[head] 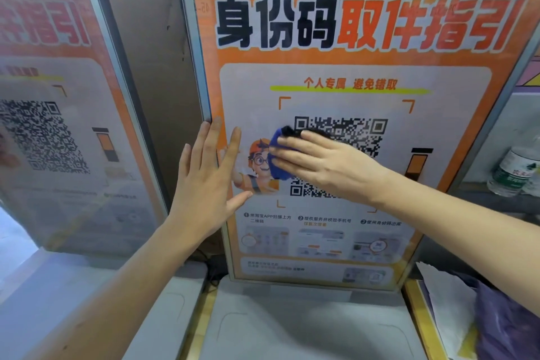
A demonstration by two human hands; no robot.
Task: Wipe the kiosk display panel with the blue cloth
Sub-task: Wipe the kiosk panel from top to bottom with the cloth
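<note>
On the kiosk display panel [336,155], right hand [330,166] pressing blue cloth [277,159] flat with straight fingers, left hand [204,181] spread against the panel's left edge

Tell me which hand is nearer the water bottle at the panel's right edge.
Right. The right hand presses the blue cloth mid-panel, on the QR code, toward the water bottle. The left hand lies flat at the panel's left edge, farther away.

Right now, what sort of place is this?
Probably a parcel pickup station: an orange framed kiosk display panel shows a QR code and numbered pickup steps, and a second, similar panel stands to its left.
</note>
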